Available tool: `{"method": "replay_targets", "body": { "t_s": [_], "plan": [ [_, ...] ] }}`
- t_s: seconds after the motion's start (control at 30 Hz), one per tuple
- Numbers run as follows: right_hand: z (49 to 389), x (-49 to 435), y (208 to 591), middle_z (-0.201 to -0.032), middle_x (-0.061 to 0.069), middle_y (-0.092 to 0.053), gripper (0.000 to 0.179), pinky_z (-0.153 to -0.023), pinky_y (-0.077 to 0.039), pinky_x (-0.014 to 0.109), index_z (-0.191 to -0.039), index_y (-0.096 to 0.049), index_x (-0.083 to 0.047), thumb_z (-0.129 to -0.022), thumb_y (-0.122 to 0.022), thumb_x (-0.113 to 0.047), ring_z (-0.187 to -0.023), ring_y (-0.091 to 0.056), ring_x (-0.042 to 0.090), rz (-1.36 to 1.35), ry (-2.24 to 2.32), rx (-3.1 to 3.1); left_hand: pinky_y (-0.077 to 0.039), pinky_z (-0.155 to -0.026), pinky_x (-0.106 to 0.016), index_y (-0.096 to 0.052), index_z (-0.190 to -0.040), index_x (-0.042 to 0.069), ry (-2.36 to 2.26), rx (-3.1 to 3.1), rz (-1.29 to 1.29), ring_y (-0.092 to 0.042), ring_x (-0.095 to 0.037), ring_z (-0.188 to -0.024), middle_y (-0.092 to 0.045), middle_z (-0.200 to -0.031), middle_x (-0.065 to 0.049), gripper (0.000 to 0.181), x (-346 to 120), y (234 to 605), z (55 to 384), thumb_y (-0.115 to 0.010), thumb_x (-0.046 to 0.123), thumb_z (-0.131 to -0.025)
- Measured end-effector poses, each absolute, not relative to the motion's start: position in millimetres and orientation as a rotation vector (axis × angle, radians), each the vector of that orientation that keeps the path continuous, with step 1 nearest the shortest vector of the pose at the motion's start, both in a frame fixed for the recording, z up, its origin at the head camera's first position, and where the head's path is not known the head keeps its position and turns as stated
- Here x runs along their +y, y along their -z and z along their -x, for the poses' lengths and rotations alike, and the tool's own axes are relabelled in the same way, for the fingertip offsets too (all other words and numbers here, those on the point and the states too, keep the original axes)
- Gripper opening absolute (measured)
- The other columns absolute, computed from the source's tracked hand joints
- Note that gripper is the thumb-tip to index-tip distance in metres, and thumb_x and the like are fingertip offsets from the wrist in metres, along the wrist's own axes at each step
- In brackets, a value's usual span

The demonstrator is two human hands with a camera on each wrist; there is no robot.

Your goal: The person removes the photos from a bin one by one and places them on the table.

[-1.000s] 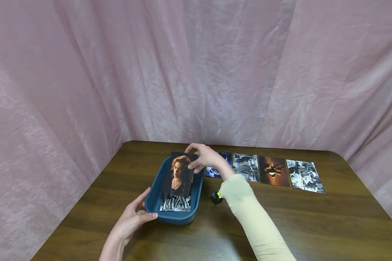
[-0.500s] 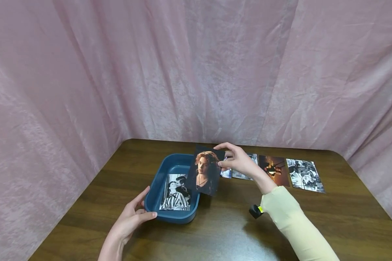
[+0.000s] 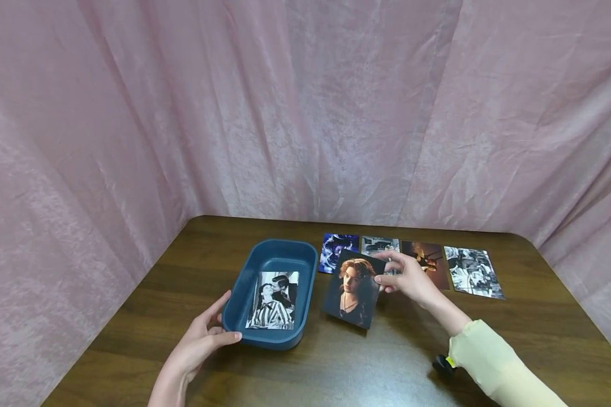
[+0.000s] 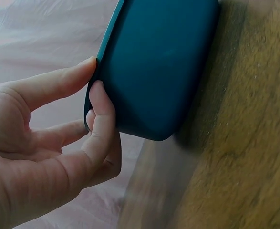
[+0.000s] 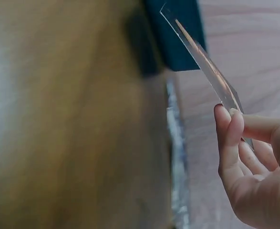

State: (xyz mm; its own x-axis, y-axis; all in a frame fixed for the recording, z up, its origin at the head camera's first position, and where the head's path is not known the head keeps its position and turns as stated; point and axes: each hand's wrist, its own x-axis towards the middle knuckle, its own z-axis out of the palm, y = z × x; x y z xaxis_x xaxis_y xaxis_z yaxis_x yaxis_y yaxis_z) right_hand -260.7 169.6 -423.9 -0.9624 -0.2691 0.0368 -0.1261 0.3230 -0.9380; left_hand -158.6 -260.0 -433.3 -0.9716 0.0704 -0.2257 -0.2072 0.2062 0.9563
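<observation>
A blue rectangular tray (image 3: 309,294) with rounded corners stands left of centre on the table. My left hand (image 3: 199,342) grips its near left corner; in the left wrist view the thumb lies on the rim and curled fingers (image 4: 101,119) sit under it. Inside lies a black-and-white photo card (image 3: 274,302) of a couple. Right of the tray, my right hand (image 3: 412,281) pinches a dark portrait photo card (image 3: 353,291) by its right edge. In the right wrist view that card shows almost edge-on between thumb and fingers, raised off the table.
A row of photo cards lies along the back: a blue one (image 3: 336,249), a grey one (image 3: 377,244) partly covered by the held card and hand, an orange-brown one (image 3: 427,263) and a black-and-white one (image 3: 473,272). A pink curtain (image 3: 305,113) hangs behind the wooden table (image 3: 173,294).
My right hand has carried the portrait card out from over the tray, rightward and toward me. The couple photo in the tray is uncovered. The left hand keeps its grip on the tray.
</observation>
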Motion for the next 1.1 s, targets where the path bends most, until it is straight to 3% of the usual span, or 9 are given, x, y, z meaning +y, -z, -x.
{"method": "replay_targets", "body": {
  "t_s": [0.33, 0.57, 1.1],
  "plan": [
    [260.0, 165.0, 450.3, -0.076, 0.012, -0.066, 0.050, -0.054, -0.056, 0.032, -0.130, -0.061, -0.002, -0.083, -0.075, -0.003, -0.063, -0.066, 0.016, 0.378, 1.489, 2.627, -0.046, -0.084, -0.029, -0.023, -0.158, 0.015, -1.848, 2.242, 0.111, -0.062, -0.020, -0.088, -0.038, -0.108, -0.012, 0.095, -261.6, 432.7, 160.2, -0.075, 0.000, -0.080],
    [257.9, 156.7, 457.4, -0.074, 0.007, -0.062, 0.048, -0.051, -0.048, 0.028, -0.127, -0.065, -0.003, -0.080, -0.078, -0.005, -0.056, -0.054, 0.013, 0.402, 1.354, 2.693, -0.047, -0.084, -0.028, -0.022, -0.158, 0.015, -1.847, 2.238, 0.102, -0.061, -0.021, -0.090, -0.039, -0.110, -0.014, 0.094, -261.9, 432.5, 159.7, -0.074, 0.000, -0.080],
    [256.7, 148.5, 463.4, -0.078, 0.004, -0.060, 0.044, -0.056, -0.040, 0.022, -0.116, -0.072, -0.007, -0.073, -0.083, -0.006, -0.061, -0.050, 0.009, 0.406, 1.217, 2.851, -0.046, -0.087, -0.031, -0.021, -0.159, 0.015, -1.825, 2.242, 0.093, -0.060, -0.021, -0.093, -0.039, -0.111, -0.012, 0.094, -263.1, 434.0, 159.8, -0.074, 0.002, -0.082]
  ]
}}
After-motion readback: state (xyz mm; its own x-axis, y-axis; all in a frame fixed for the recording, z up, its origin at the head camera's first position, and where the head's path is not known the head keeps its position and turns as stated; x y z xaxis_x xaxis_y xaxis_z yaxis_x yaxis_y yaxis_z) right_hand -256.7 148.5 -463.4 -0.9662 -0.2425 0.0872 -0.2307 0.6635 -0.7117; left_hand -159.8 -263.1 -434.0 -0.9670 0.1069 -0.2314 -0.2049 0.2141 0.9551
